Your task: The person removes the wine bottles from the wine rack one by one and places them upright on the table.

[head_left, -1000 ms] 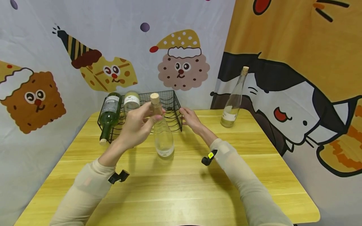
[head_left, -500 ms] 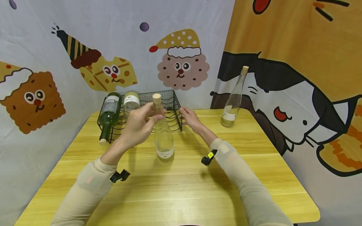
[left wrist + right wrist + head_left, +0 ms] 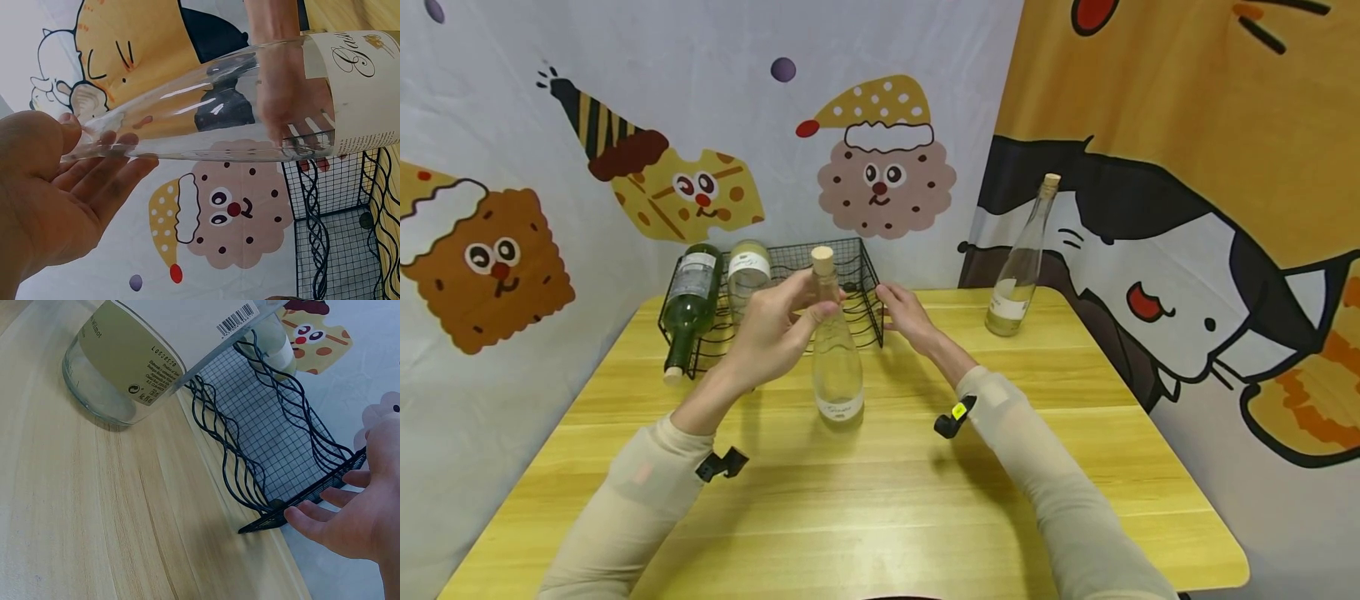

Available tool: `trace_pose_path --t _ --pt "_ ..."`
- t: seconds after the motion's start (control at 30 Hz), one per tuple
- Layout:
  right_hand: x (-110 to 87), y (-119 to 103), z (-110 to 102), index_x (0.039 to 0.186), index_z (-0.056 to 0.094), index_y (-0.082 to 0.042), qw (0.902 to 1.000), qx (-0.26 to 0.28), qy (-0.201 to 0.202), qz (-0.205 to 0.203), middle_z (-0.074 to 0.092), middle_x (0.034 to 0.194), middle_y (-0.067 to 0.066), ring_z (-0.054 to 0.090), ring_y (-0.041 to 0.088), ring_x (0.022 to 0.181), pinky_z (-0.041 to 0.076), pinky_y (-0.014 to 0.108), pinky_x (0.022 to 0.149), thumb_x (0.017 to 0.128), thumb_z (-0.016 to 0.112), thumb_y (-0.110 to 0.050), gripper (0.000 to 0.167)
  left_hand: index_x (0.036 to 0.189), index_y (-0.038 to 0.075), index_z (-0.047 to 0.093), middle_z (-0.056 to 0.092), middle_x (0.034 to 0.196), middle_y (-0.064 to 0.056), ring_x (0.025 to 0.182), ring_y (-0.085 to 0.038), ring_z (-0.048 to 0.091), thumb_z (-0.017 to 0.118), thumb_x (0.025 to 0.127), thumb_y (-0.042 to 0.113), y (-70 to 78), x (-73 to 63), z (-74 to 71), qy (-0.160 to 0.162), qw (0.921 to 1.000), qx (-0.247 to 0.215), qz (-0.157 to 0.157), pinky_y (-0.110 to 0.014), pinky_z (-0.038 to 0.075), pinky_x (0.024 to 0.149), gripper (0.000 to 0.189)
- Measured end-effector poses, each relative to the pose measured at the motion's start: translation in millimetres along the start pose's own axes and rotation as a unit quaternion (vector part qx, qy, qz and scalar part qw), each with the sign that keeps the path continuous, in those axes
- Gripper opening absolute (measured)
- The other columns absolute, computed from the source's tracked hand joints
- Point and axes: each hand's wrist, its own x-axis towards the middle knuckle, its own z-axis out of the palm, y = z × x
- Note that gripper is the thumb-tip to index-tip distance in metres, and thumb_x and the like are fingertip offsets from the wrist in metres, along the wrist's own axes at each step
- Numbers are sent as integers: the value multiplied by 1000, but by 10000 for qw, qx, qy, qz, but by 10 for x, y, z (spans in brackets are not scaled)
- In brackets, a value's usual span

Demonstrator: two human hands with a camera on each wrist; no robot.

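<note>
My left hand (image 3: 771, 329) pinches the neck of a clear glass wine bottle (image 3: 837, 367) between thumb and fingers, just below its cork (image 3: 823, 260). The bottle stands nearly upright, its top leaning slightly left, in front of a black wire bottle rack (image 3: 872, 292). Its base is close to the tabletop, and the left wrist view shows its white label (image 3: 369, 94). At the rack's right side is my right hand (image 3: 910, 319), its fingers loosely extended against the side panel. A green wine bottle (image 3: 692, 292) and another clear bottle (image 3: 748, 275) lie in the rack's left part.
Another corked clear bottle (image 3: 1015, 283) stands at the back right of the wooden table (image 3: 880, 500). The green bottle's corked neck sticks out over the rack's front. Behind the table hangs a cartoon-printed curtain (image 3: 700, 67).
My left hand and the bottle's corked top have shifted slightly right, bringing the bottle a bit more upright. The right hand and the rack have stayed in place.
</note>
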Motion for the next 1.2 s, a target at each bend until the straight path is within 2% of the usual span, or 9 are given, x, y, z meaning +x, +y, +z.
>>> trace_pose_path --t 0.33,0.73,1.0,1.2 --pt "-6 6 3 176 39 -8 10000 42 6 -39 39 181 19 42 54 164 44 71 132 123 45 -48 67 130 -6 70 82 123 -22 120 -38 83 70 111 4 -21 34 13 -92 9996 -208 -185 -41 70 106 22" --pt "-13 10 8 175 39 -7 10000 34 -10 -78 38 182 19 39 56 166 42 73 132 123 45 -49 68 133 -2 69 81 123 -16 117 -32 82 67 114 10 -88 102 41 -189 9991 -143 -342 -44 68 110 23" --pt "-1 12 6 175 39 -6 9999 52 5 -101 39 181 19 41 56 164 43 73 132 123 45 -48 67 132 -1 69 82 121 -15 113 -31 82 66 115 12 -108 133 50 -189 9992 -57 -356 -44 71 104 22" --pt "-8 12 12 176 38 -6 9999 71 14 -101 39 181 20 40 56 164 43 73 132 123 45 -47 67 133 -1 69 81 123 -16 115 -32 83 67 115 13 -101 129 53 -200 9986 -117 -483 -43 71 103 23"
